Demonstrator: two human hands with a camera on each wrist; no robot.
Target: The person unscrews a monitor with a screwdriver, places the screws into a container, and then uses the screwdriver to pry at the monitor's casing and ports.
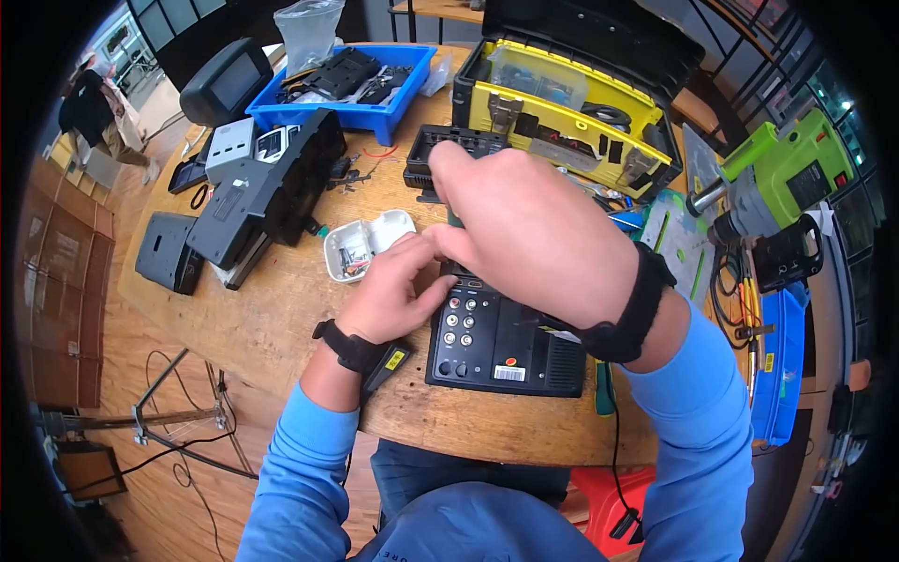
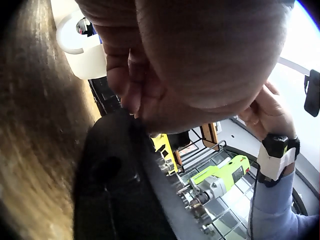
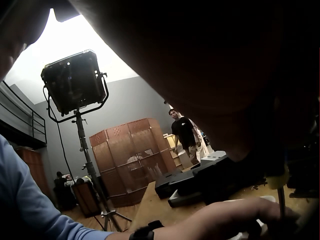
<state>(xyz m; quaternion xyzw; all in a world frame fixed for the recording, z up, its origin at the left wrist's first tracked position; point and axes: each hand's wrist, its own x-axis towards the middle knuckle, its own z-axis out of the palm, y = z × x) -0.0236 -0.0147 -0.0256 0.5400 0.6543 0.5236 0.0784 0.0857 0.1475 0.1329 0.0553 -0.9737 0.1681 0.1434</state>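
A flat black device (image 1: 506,351) with rows of round sockets and a barcode label lies on the wooden table before the person. Over its far edge, the right hand (image 1: 534,229) grips a screwdriver (image 3: 281,197), whose shaft points down; the head view mostly hides it behind the fist. The left hand (image 1: 389,290) holds the device's far left corner, thumb by the sockets and fingers bent, close to the screwdriver shaft. Just beyond the left fingers sits an opened white box (image 1: 348,253) with small metal parts inside.
Black housings (image 1: 248,201) lie at the left. A blue tray (image 1: 365,112) of parts and a yellow-black toolbox (image 1: 571,122) stand at the back. On the right are a green drill press (image 1: 791,173) and a blue bin (image 1: 782,365). Another person (image 1: 94,108) stands far left.
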